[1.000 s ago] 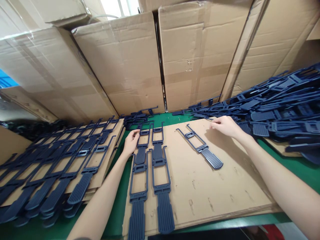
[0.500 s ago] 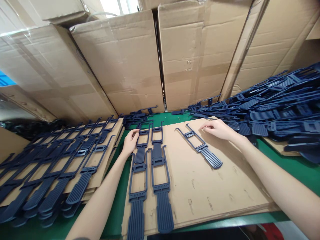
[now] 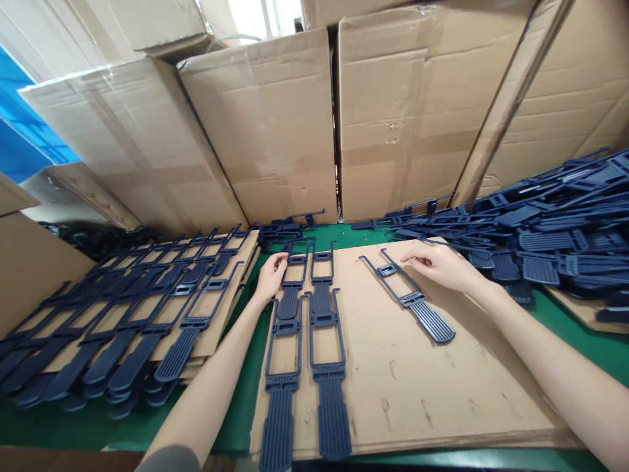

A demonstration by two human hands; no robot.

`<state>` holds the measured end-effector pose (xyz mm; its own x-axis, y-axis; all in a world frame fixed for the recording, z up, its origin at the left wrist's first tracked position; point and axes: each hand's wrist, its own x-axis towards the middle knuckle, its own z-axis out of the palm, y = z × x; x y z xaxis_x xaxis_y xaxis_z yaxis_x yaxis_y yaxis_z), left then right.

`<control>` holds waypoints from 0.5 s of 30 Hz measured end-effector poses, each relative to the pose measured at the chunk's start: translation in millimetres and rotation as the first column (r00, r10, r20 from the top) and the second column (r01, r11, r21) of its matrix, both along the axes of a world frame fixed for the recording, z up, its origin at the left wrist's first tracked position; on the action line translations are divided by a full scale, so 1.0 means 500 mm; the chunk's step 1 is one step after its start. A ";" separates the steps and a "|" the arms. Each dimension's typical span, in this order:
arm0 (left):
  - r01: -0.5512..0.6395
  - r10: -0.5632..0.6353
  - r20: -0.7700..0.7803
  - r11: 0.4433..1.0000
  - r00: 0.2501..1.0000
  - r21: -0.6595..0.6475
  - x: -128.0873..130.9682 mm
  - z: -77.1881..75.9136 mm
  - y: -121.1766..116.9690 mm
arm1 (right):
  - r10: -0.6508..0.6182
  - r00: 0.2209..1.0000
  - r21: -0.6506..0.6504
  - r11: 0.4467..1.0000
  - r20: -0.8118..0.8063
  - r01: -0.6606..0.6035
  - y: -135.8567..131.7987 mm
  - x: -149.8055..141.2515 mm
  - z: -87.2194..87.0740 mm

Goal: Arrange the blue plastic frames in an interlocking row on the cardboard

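Observation:
My left hand [image 3: 272, 275] rests at the left edge of the cardboard sheet [image 3: 393, 373], its fingers curled against the side of a dark blue plastic frame with a ribbed paddle [image 3: 297, 260]. Another such frame [image 3: 322, 262] lies beside it. Nearer to me, two more frames [image 3: 285, 347] [image 3: 327, 341] lie side by side, their ribbed ends toward me. A single frame [image 3: 410, 298] lies slanted on the sheet. Just right of its hooked end, my right hand [image 3: 437, 263] hovers with bent fingers, thumb and index apart, nothing visible in them.
To the left, stacked cardboard sheets [image 3: 216, 334] carry rows of the same frames. A tangled heap of frames [image 3: 555, 223] covers the right side, with a smaller pile [image 3: 289, 226] at the back. Large cartons [image 3: 265, 124] wall off the rear of the green table [image 3: 226, 406].
The camera view has turned slightly left, so everything appears shifted right. Both hands stay near the same frames, and the frames keep their layout on the sheet.

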<state>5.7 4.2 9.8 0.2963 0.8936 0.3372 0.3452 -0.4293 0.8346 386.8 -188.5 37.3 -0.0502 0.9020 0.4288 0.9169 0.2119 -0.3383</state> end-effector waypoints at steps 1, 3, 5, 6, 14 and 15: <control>-0.001 0.000 0.003 1.000 1.000 0.002 0.000 -0.001 0.000 | 0.027 1.000 -0.004 1.000 -0.002 -0.027 0.000 -0.009 0.002; 0.001 -0.001 0.009 1.000 1.000 0.006 0.000 -0.002 0.000 | 0.078 0.997 -0.031 0.996 -0.016 -0.078 -0.001 -0.028 0.005; 0.005 -0.006 0.012 1.000 1.000 0.008 0.000 -0.002 0.000 | 0.110 0.993 -0.060 0.992 -0.046 -0.113 -0.003 -0.048 0.007; 0.009 -0.009 0.013 1.000 1.000 0.009 0.000 -0.002 -0.001 | 0.125 0.990 -0.066 0.989 -0.069 -0.129 -0.005 -0.058 0.008; 0.017 -0.018 0.021 1.000 1.000 0.020 -0.001 -0.009 0.005 | 0.245 0.947 -0.227 0.930 -0.209 -0.290 -0.015 -0.126 -0.003; 0.017 -0.018 0.021 1.000 1.000 0.021 -0.001 -0.011 0.006 | 0.236 0.948 -0.231 0.930 -0.215 -0.285 -0.015 -0.129 -0.004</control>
<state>5.3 6.9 4.5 0.3046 0.8809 0.3623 0.3197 -0.4529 0.8323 322.2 -195.8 35.2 -0.2421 0.9475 0.2089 0.7595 0.3191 -0.5668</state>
